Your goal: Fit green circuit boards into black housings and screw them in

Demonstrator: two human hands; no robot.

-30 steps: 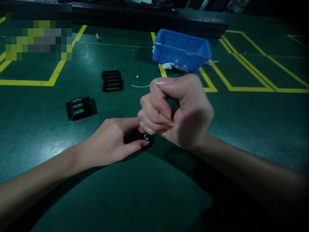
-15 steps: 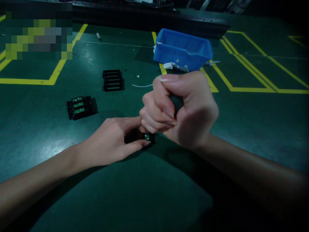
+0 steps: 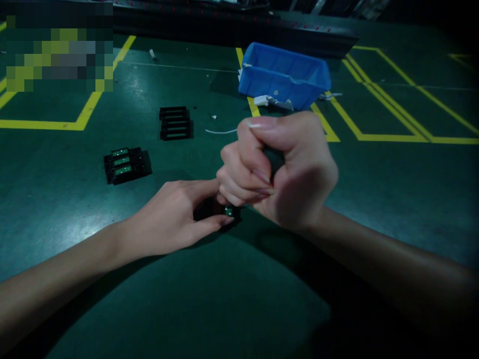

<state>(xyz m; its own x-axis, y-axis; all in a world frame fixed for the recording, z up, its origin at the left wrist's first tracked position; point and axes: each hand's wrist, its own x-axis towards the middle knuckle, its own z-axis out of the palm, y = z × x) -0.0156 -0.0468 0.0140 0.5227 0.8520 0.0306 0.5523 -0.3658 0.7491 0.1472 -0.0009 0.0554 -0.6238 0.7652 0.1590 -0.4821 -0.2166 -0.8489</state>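
Note:
My left hand rests on the green table and pinches a small black part with a green board between thumb and fingers. Directly above that part, my right hand is a closed fist wrapped around a dark tool handle; most of the handle is hidden inside the fist. The fist's lower fingers touch the tips of my left fingers.
Three black parts with green boards lie together at the left. A stack of empty black frames sits behind them. A blue bin stands at the back, with white scraps before it. Yellow lines cross the green table.
My right fist has shifted slightly to the right and up over the past second. My left hand and the black part have stayed put.

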